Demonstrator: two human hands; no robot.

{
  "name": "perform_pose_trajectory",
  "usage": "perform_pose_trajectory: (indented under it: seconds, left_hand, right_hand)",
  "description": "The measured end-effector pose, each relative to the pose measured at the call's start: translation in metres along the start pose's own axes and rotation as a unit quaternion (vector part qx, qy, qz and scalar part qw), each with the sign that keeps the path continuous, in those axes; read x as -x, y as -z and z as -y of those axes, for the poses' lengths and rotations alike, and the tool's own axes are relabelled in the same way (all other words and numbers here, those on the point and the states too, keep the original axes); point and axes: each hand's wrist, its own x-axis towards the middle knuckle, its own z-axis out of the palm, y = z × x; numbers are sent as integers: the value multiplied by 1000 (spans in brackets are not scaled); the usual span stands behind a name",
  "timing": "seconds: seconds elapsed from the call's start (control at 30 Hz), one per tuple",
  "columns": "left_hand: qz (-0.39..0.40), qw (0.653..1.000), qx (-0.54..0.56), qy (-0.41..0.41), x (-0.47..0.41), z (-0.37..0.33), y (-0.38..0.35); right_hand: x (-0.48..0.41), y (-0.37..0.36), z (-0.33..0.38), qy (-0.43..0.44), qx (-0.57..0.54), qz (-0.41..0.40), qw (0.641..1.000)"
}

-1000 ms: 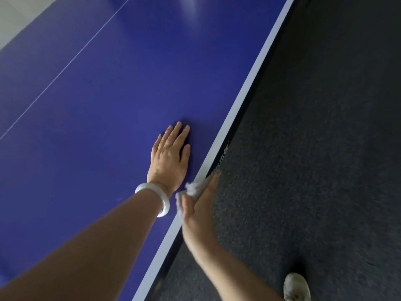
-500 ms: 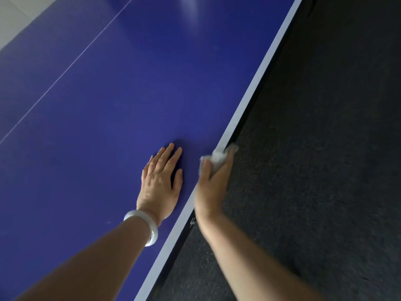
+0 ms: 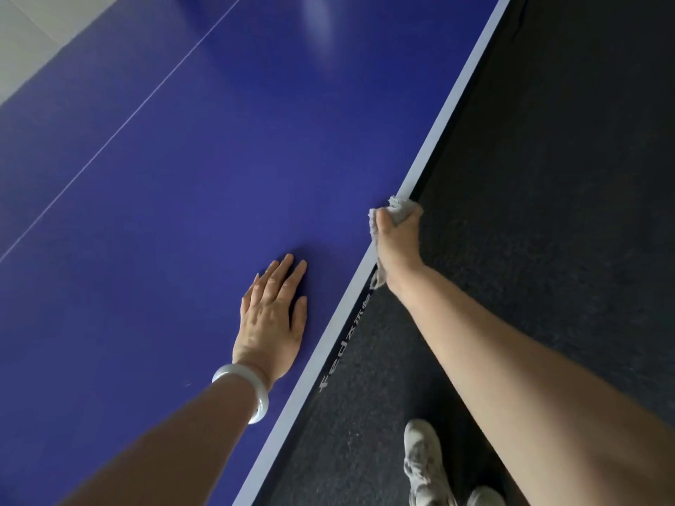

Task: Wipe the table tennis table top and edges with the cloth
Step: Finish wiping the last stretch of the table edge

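The cloth [image 3: 400, 208] is clamped in the right hand [image 3: 396, 246], fingers curled round it, against the surface's [image 3: 219, 158] white edge [image 3: 449, 115]. The left hand [image 3: 272, 319] is laid flat on the surface, fingers [image 3: 283, 270] straight.

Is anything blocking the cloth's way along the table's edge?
Nothing visible. The right hand grips the cloth on the white edge, which runs bare ahead. The left hand lies flat on the blue top, off the edge.

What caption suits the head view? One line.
Right hand grips the cloth on the table's white edge; left hand rests flat on the blue top.
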Motion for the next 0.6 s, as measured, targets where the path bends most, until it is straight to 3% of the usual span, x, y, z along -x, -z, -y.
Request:
perform_pose_trajectory:
  seconds: [0.2, 0.33, 0.43, 0.5, 0.6]
  left_hand:
    - [12, 1000, -9, -1, 1, -3, 5]
    - [24, 1000, -14, 7, -1, -3, 6]
    - [36, 999, -14, 17, 0, -7, 10]
    - [50, 998, -12, 27, 1, -12, 14]
    - [80, 995, -21, 59, -4, -24, 21]
  right_hand:
    - [76, -20, -15, -33, 2, -76, 997]
    - [141, -11, -25, -191, -40, 13, 981]
    - [140, 17, 11, -278, -25, 86, 956]
    - [129, 39, 44, -261, -67, 132, 954]
    - [113, 64, 92, -254, -88, 132, 954]
